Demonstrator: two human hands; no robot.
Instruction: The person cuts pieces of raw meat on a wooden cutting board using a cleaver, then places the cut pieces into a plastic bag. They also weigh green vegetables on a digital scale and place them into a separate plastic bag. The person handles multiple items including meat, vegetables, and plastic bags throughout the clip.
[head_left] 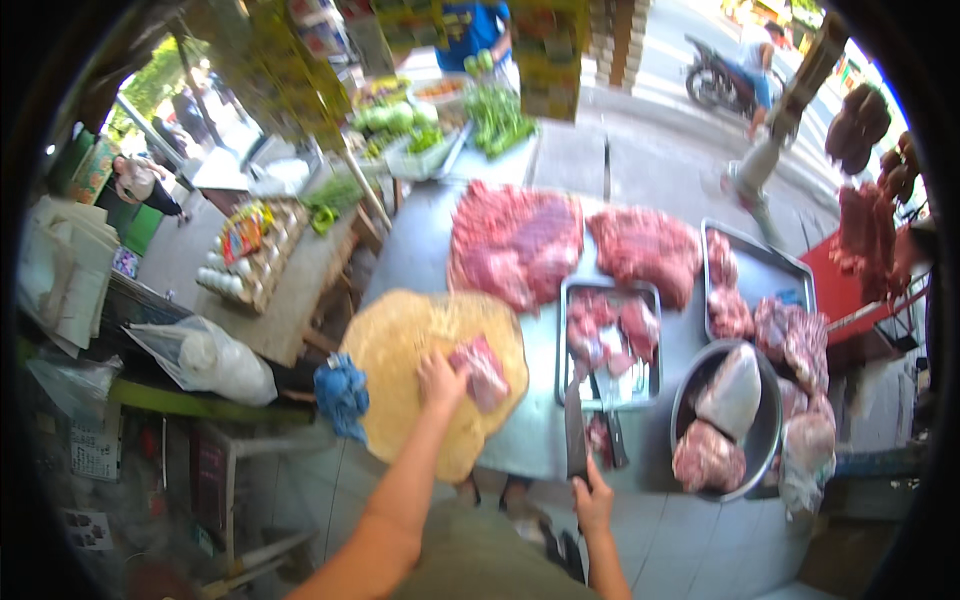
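Note:
My left hand [440, 378] grips the left end of a small piece of raw meat [480, 375] on a round wooden chopping board [400, 340]. My right hand [592, 497] holds a cleaver-like knife [576, 430] by its handle, blade pointing forward, right of the board. Just beyond the blade, a metal tray [652, 385] holds meat chunks; a second knife [617, 440] lies below it. A blue cloth [340, 395] sits at the board's left. Large meat slabs [510, 240] lie behind the board.
Right are a bowl [760, 460] with meat, another tray [790, 270] and hanging meat [865, 225]. Left are egg trays [245, 270] and a white plastic bag [215, 365]. Vegetables [490, 120] and a person in blue [455, 30] are behind; another person [760, 65] is by a motorcycle.

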